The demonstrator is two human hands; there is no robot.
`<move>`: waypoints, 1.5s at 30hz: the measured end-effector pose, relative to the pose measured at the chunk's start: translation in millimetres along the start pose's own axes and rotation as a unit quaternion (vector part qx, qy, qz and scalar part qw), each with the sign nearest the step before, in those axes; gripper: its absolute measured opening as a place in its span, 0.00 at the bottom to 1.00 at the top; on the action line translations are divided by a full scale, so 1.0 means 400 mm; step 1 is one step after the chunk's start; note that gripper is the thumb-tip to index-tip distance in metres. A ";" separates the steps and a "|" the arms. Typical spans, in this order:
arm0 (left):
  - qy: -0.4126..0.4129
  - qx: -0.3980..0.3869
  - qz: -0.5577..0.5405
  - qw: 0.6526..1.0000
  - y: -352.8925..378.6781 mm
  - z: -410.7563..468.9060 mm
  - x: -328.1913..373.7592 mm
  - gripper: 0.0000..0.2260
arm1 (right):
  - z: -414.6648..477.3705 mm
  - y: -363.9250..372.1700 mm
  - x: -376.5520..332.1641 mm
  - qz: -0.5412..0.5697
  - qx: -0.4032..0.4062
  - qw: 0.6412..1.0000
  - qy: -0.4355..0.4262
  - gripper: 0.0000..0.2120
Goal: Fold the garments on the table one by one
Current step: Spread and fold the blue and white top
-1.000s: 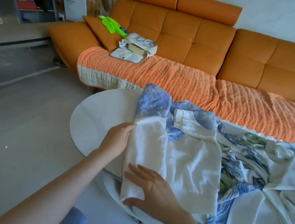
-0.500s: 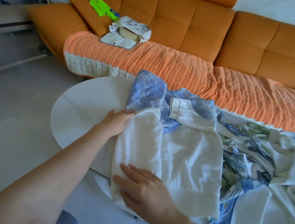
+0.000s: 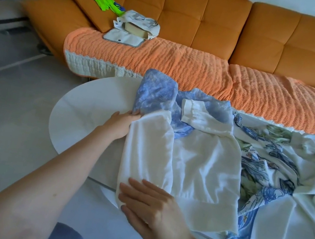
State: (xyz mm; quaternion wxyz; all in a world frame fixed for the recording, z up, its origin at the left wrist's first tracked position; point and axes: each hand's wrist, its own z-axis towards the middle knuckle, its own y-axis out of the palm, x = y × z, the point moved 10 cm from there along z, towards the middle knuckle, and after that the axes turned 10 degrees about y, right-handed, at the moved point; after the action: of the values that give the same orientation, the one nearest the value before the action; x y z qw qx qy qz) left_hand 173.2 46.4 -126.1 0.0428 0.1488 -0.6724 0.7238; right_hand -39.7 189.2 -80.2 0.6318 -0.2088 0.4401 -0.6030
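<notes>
The near end of the white garment [image 3: 196, 168] is pressed flat by the right hand [image 3: 152, 204], whose fingers are held straight and slightly spread over the cloth, pointing left across the table's front edge. The far end of the same folded strip is met by the left hand [image 3: 121, 122]; its fingertips are hidden where the white cloth meets the blue garment [image 3: 156, 96], so whether the edge is pinched or only touched cannot be told. The strip folded over along the garment's left side is laid with its long axis running away from the person, from the right hand up to the left hand, and a short sleeve is pointed toward the sofa at the far side. The garment is spread on the round white table [image 3: 90, 111], partly over the blue garment and against a heap of floral printed fabric [image 3: 269, 175] on its right. Both forearms are stretched in from the lower left, the left one longer and reaching further. Behind the table an orange sofa [image 3: 211, 23] is covered by a textured orange throw [image 3: 172, 65], on which a patterned pouch [image 3: 139, 25] is lying beside a cushion [image 3: 87, 8] with a bright green item [image 3: 104, 0] on it
</notes>
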 end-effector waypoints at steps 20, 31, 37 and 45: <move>0.054 0.085 0.041 0.994 -0.030 0.032 0.143 0.22 | -0.016 0.020 0.218 0.000 -0.140 0.954 0.263 0.30; 0.099 0.116 -0.034 0.988 -0.084 0.151 0.371 0.18 | -0.044 -0.290 0.584 0.094 0.054 0.832 0.545 0.18; 0.101 -0.101 0.045 0.989 0.114 0.237 0.461 0.22 | -0.002 -0.324 0.806 0.030 -0.018 0.763 0.646 0.19; 0.095 -0.065 -0.026 0.993 0.169 0.239 0.436 0.20 | 0.013 -0.226 0.867 0.162 -0.014 0.696 0.699 0.17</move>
State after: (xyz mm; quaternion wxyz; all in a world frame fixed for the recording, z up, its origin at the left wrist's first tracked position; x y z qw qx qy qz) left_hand 4.6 -78.1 -138.3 0.1348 0.0933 -0.7067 0.6883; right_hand -127.3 -156.8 -111.0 0.2274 0.3385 0.7904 -0.4572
